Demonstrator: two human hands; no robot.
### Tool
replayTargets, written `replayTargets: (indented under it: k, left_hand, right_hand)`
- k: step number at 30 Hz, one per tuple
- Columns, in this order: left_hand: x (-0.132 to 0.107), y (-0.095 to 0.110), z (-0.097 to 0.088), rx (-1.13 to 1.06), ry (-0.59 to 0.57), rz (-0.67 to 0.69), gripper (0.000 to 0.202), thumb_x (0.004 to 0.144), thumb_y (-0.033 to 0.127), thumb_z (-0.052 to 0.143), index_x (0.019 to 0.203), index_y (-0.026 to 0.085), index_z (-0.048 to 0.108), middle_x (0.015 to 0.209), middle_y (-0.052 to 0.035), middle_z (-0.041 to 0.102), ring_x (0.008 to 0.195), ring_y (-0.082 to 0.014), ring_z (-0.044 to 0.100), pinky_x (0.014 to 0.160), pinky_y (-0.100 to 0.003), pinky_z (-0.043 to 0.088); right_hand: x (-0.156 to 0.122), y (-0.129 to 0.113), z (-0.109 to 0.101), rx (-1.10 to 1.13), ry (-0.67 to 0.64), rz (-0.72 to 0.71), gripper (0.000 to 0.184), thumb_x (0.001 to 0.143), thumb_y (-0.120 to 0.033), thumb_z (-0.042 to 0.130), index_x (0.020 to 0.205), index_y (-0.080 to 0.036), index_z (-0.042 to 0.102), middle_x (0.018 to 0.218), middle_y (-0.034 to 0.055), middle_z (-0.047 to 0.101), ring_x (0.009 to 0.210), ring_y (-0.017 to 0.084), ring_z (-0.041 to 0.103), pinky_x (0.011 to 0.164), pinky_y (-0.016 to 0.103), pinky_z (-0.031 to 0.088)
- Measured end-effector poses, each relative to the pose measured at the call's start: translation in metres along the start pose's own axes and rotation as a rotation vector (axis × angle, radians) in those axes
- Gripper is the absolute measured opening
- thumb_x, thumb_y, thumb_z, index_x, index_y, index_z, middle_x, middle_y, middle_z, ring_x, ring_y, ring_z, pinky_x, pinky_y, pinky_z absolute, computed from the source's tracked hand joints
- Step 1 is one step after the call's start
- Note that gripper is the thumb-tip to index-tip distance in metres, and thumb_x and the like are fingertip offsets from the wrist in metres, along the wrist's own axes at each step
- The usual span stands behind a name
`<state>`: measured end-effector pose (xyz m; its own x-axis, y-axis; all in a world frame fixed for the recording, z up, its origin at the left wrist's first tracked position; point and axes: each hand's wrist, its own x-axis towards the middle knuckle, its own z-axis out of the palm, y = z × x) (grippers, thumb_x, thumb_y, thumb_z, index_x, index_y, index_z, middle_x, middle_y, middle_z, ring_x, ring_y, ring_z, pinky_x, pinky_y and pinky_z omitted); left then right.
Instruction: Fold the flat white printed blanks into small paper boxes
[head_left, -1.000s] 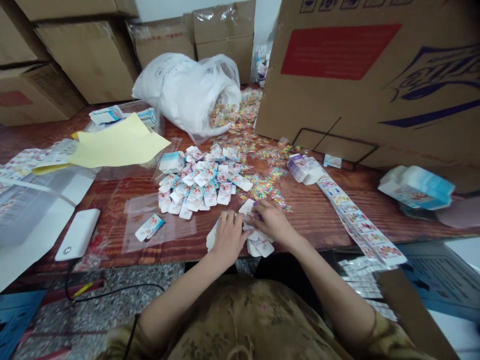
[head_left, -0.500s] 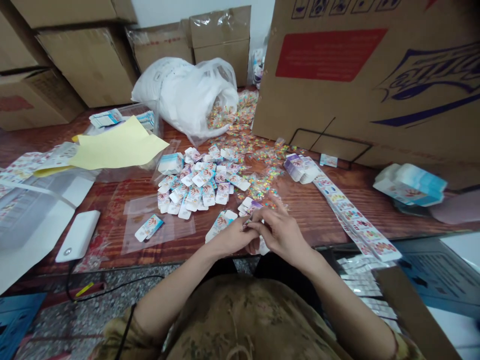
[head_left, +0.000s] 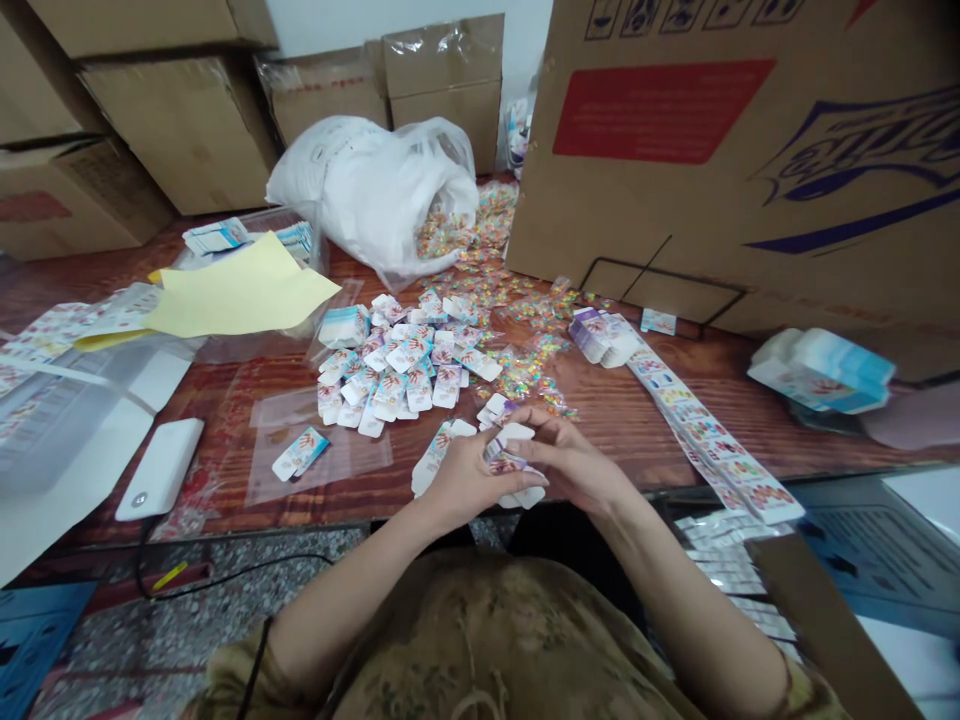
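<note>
Near the table's front edge, my left hand (head_left: 466, 478) has thumb and fingers closed on a small purple-and-white printed packet (head_left: 507, 448). On its other side my right hand (head_left: 576, 462) grips the same packet with bent fingers. Whether the packet is a folded card or a little box, I cannot tell. Beneath and beside the hands lie white-ended cards (head_left: 525, 496) and a blue-and-white stack (head_left: 436, 450), partly covered by my left hand. Just beyond is a heap of similar packets (head_left: 405, 365), with small clear sachets of coloured bits (head_left: 532, 365) to its right.
A white sack (head_left: 367, 190) spills sachets at the back. Right of it stands a large carton (head_left: 645, 200). Printed strips (head_left: 690, 420) and purple packets (head_left: 600, 335) lie right. Yellow paper (head_left: 244, 290), a white power bank (head_left: 161, 470) and one blue packet (head_left: 300, 454) are left.
My hands have drawn slightly apart and turned, so the purple-and-white packet between them now shows. Both hands remain over the same spot; the view has shifted very slightly.
</note>
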<state>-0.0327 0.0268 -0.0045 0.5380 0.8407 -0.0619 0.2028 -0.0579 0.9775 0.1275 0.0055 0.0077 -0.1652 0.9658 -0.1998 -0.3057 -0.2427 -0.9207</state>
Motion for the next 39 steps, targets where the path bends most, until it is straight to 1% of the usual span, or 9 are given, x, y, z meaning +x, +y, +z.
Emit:
replayTargets:
  k: [4,7,10,14,17,22,29,35,39]
  left_hand:
    - [-0.003,0.001,0.003,-0.044,0.204,0.140,0.036,0.081,0.043,0.067,0.106,0.020,0.055,0.090,-0.0021,0.066,0.081,-0.0169,0.061,0.073,-0.028,0.047]
    - [-0.003,0.002,0.000,0.004,0.201,0.253,0.022,0.090,0.040,0.056,0.097,0.020,0.059,0.091,-0.0039,0.065,0.084,-0.0167,0.061,0.076,-0.029,0.046]
    - [-0.003,0.002,-0.003,0.068,0.219,0.231,0.021,0.095,0.040,0.047,0.093,0.021,0.055,0.075,0.0009,0.058,0.067,-0.0126,0.053,0.064,-0.026,0.042]
    - [-0.003,0.001,-0.003,0.066,0.316,0.204,0.021,0.099,0.041,0.038,0.095,0.021,0.045,0.067,0.0044,0.047,0.058,-0.0114,0.045,0.058,-0.026,0.036]
    - [-0.003,-0.002,-0.002,0.043,0.341,0.205,0.022,0.099,0.045,0.037,0.097,0.022,0.039,0.065,0.0061,0.042,0.054,-0.0114,0.042,0.057,-0.027,0.035]
    - [-0.003,-0.004,-0.004,0.067,0.266,0.237,0.021,0.099,0.043,0.037,0.099,0.023,0.037,0.063,0.0073,0.041,0.053,-0.0113,0.042,0.056,-0.026,0.032]
    - [0.000,-0.008,-0.006,0.084,0.245,0.243,0.015,0.098,0.037,0.039,0.099,0.022,0.038,0.061,0.0082,0.038,0.052,-0.0107,0.039,0.056,-0.026,0.032]
    - [0.000,-0.010,-0.007,0.022,0.188,0.206,0.015,0.098,0.036,0.040,0.102,0.022,0.037,0.058,0.0092,0.037,0.050,-0.0104,0.036,0.051,-0.025,0.030]
    - [0.002,-0.008,-0.009,-0.010,0.215,0.177,0.015,0.097,0.036,0.042,0.101,0.021,0.041,0.068,0.0058,0.045,0.055,-0.0100,0.041,0.054,-0.024,0.033]
  right_hand:
    - [0.008,0.013,0.002,0.127,0.094,0.019,0.040,0.055,-0.040,0.089,0.082,-0.022,0.065,0.074,-0.0020,0.069,0.060,0.013,0.062,0.058,0.025,0.052]
    - [0.007,0.021,0.005,-0.007,0.219,-0.181,0.036,0.060,-0.048,0.085,0.081,-0.022,0.070,0.075,0.0000,0.069,0.062,0.014,0.062,0.060,0.027,0.052]
    - [-0.001,0.021,0.010,-0.262,0.318,-0.433,0.023,0.077,-0.046,0.074,0.081,-0.024,0.074,0.079,0.0022,0.069,0.071,0.017,0.062,0.067,0.031,0.052]
    - [-0.009,0.015,0.015,-0.455,0.284,-0.601,0.016,0.087,-0.037,0.065,0.088,-0.027,0.078,0.083,0.0041,0.067,0.081,0.019,0.062,0.074,0.034,0.052]
    - [-0.008,0.014,0.015,-0.400,0.271,-0.497,0.013,0.079,-0.036,0.074,0.087,-0.027,0.079,0.084,0.0044,0.069,0.081,0.019,0.064,0.074,0.034,0.053]
    - [0.003,0.016,0.012,-0.129,0.270,-0.239,0.025,0.064,-0.041,0.085,0.082,-0.024,0.078,0.082,0.0032,0.075,0.072,0.017,0.067,0.069,0.032,0.056]
    - [0.005,0.014,0.004,-0.135,0.202,-0.221,0.021,0.067,-0.040,0.083,0.077,-0.024,0.076,0.077,0.0016,0.075,0.068,0.016,0.066,0.067,0.030,0.055]
    - [0.001,0.004,-0.001,-0.325,0.090,-0.316,0.016,0.076,-0.038,0.076,0.078,-0.022,0.075,0.076,0.0017,0.069,0.071,0.015,0.061,0.067,0.028,0.050]
    - [0.002,0.011,-0.002,-0.245,0.095,-0.276,0.020,0.079,-0.043,0.074,0.082,-0.023,0.074,0.078,0.0012,0.069,0.068,0.014,0.061,0.064,0.027,0.049]
